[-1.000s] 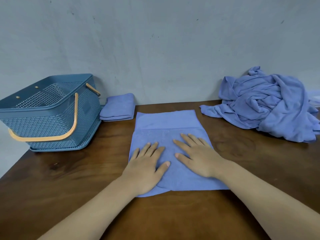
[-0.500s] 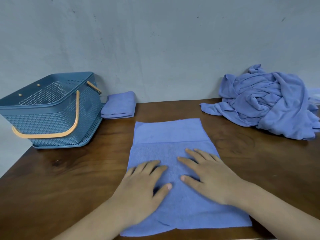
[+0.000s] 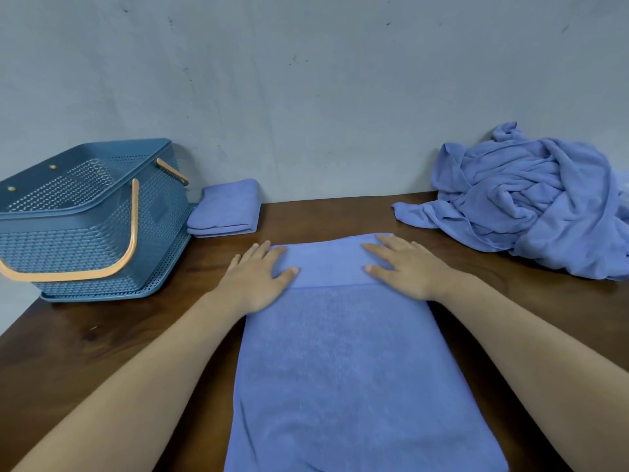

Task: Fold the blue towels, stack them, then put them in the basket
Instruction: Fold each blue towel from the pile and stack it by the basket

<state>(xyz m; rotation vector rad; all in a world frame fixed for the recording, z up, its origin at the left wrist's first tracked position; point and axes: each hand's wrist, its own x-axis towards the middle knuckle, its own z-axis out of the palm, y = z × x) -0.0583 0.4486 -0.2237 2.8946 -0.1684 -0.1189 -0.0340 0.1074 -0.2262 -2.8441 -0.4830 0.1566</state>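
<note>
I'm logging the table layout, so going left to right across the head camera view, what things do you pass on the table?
basket → folded towel → spread towel → heap of unfolded towels. The hands overlap the spread towel, so they are left out.

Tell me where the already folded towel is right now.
In the head view, the folded towel lies at the back left of the table, against the wall and right beside the basket, on the basket's right.
</note>
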